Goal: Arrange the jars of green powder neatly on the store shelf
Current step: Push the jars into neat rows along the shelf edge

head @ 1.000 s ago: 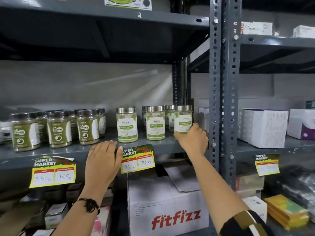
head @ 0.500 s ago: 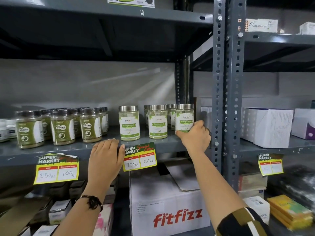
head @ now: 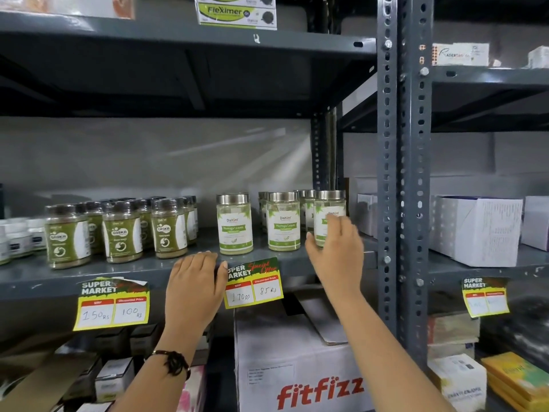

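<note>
Right of the frame's centre, three metal-lidded jars of green powder stand in a front row on the shelf, with more behind. The right hand is at the rightmost jar, fingers loosely curled across its label, thumb near its base; whether they grip it I cannot tell. The left hand lies flat on the shelf edge, fingers together. The jars look clear, rigid, probably glass: moderately heavy, smooth, breakable. Best held around the labelled middle, below the lid.
</note>
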`<state>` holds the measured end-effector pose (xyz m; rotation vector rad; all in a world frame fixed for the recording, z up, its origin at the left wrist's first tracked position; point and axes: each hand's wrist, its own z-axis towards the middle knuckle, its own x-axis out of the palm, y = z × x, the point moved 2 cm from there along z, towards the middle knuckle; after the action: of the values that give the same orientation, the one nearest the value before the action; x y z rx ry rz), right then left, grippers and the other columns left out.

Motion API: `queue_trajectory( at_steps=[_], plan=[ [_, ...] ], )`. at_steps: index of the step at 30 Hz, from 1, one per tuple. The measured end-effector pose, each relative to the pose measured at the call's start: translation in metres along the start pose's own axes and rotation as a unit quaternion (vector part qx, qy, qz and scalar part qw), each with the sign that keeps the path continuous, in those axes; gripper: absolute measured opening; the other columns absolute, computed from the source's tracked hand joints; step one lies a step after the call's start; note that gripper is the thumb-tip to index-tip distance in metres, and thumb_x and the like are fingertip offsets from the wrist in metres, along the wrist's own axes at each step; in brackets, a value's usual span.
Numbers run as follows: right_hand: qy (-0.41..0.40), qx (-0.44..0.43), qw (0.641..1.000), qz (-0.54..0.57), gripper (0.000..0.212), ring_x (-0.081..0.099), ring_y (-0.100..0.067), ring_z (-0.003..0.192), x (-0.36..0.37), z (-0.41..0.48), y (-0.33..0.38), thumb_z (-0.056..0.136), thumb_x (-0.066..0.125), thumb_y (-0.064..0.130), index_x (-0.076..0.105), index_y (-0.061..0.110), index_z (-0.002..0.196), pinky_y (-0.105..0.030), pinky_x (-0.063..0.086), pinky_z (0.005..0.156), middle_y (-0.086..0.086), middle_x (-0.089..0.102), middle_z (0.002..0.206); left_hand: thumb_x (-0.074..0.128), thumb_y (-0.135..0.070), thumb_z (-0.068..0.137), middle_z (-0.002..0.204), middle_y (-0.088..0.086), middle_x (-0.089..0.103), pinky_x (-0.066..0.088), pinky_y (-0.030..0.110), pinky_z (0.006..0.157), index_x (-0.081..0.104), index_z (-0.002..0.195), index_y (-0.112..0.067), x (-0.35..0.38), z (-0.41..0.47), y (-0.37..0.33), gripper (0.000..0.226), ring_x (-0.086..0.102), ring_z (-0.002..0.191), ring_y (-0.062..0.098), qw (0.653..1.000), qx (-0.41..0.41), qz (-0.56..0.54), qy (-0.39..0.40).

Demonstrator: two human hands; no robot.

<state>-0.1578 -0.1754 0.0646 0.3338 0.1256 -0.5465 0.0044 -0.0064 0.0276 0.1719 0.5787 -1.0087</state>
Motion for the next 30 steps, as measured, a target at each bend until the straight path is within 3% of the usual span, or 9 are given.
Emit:
queue_trajectory(
  at_steps=[2, 4, 6, 8, 15, 21, 24, 27, 30],
  plan=[
    [0.058, -0.009, 0.996, 0.073, 0.038, 0.06, -0.027, 0.086, 0.005, 0.0, 0.014, 0.08, 0.068, 0.029, 0.057, 0.002, 0.104, -0.032, 0.047, 0.067, -0.013, 0.063, 0.095, 0.033, -0.038, 0.091, 0.093, 0.012, 0.069, 0.045, 0.044, 0.082, 0.066, 0.095, -0.003, 0.0, 0.0, 0.001, 0.049, 0.063, 0.087, 0.03, 1.0, 0.0, 0.001, 0.003],
    [0.148, 0.05, 0.98, 0.119, 0.047, 0.058, -0.023, 0.093, 0.018, 0.003, 0.02, 0.079, 0.067, 0.042, 0.055, 0.007, 0.107, -0.031, 0.046, 0.071, -0.007, 0.062, 0.099, 0.032, -0.039, 0.091, 0.094, 0.013, 0.069, 0.045, 0.044, 0.083, 0.066, 0.096, -0.003, 0.001, 0.001, 0.001, 0.05, 0.063, 0.088, 0.03, 1.0, 0.002, 0.003, 0.011],
    [0.191, 0.096, 0.972, 0.096, 0.062, 0.06, -0.022, 0.096, 0.029, 0.007, 0.023, 0.074, 0.067, 0.054, 0.051, 0.008, 0.112, -0.034, 0.047, 0.072, -0.004, 0.063, 0.101, 0.032, -0.039, 0.091, 0.094, 0.013, 0.069, 0.045, 0.044, 0.082, 0.066, 0.096, -0.003, 0.002, 0.001, 0.002, 0.05, 0.063, 0.088, 0.03, 1.0, 0.005, 0.005, 0.012],
    [0.205, 0.112, 0.97, 0.062, 0.061, 0.063, -0.025, 0.094, 0.034, 0.007, 0.026, 0.071, 0.066, 0.059, 0.052, 0.01, 0.106, -0.035, 0.047, 0.072, -0.004, 0.067, 0.099, 0.033, -0.04, 0.091, 0.094, 0.013, 0.069, 0.045, 0.044, 0.082, 0.067, 0.096, -0.003, 0.003, 0.001, 0.002, 0.05, 0.063, 0.088, 0.03, 1.0, 0.006, 0.005, 0.013],
    [0.16, 0.135, 0.977, 0.033, 0.051, 0.065, -0.022, 0.085, 0.04, 0.003, 0.028, 0.064, 0.068, 0.063, 0.058, 0.018, 0.086, -0.037, 0.046, 0.079, 0.0, 0.071, 0.087, 0.035, -0.037, 0.09, 0.09, 0.012, 0.069, 0.047, 0.043, 0.079, 0.066, 0.091, -0.003, 0.002, 0.001, 0.001, 0.046, 0.063, 0.084, 0.03, 1.0, 0.01, 0.0, -0.006],
    [0.174, 0.127, 0.976, 0.039, 0.055, 0.065, -0.023, 0.086, 0.039, 0.002, 0.027, 0.064, 0.068, 0.063, 0.057, 0.017, 0.09, -0.038, 0.048, 0.078, 0.0, 0.07, 0.089, 0.035, -0.038, 0.09, 0.089, 0.012, 0.068, 0.047, 0.042, 0.077, 0.066, 0.092, -0.004, 0.002, 0.0, 0.002, 0.046, 0.063, 0.083, 0.029, 1.0, 0.014, -0.003, -0.008],
    [0.081, 0.082, 0.992, 0.042, 0.052, 0.066, -0.025, 0.084, 0.026, -0.002, 0.035, 0.071, 0.067, 0.053, 0.06, 0.012, 0.103, -0.04, 0.052, 0.073, -0.004, 0.07, 0.09, 0.034, -0.041, 0.091, 0.093, 0.011, 0.069, 0.047, 0.042, 0.08, 0.067, 0.096, -0.005, 0.0, 0.002, 0.005, 0.048, 0.064, 0.086, 0.028, 0.999, 0.031, -0.006, 0.011],
    [-0.05, -0.023, 0.986, 0.16, 0.029, 0.064, -0.022, 0.071, 0.01, -0.01, 0.062, 0.079, 0.059, 0.03, 0.067, 0.008, 0.096, -0.034, 0.05, 0.064, -0.004, 0.071, 0.08, 0.035, -0.043, 0.092, 0.101, 0.01, 0.068, 0.045, 0.042, 0.084, 0.066, 0.105, -0.007, -0.007, -0.001, 0.02, 0.05, 0.062, 0.095, 0.028, 0.999, 0.052, -0.011, 0.01],
    [0.03, -0.031, 0.948, 0.316, 0.017, 0.058, -0.018, 0.067, 0.012, -0.01, 0.102, 0.081, 0.06, 0.013, 0.066, 0.008, 0.096, -0.035, 0.053, 0.061, -0.002, 0.064, 0.074, 0.036, -0.041, 0.093, 0.103, 0.013, 0.066, 0.042, 0.044, 0.088, 0.064, 0.106, -0.005, -0.024, -0.007, 0.053, 0.047, 0.059, 0.099, 0.03, 0.999, 0.001, -0.017, -0.028]
  ],
)
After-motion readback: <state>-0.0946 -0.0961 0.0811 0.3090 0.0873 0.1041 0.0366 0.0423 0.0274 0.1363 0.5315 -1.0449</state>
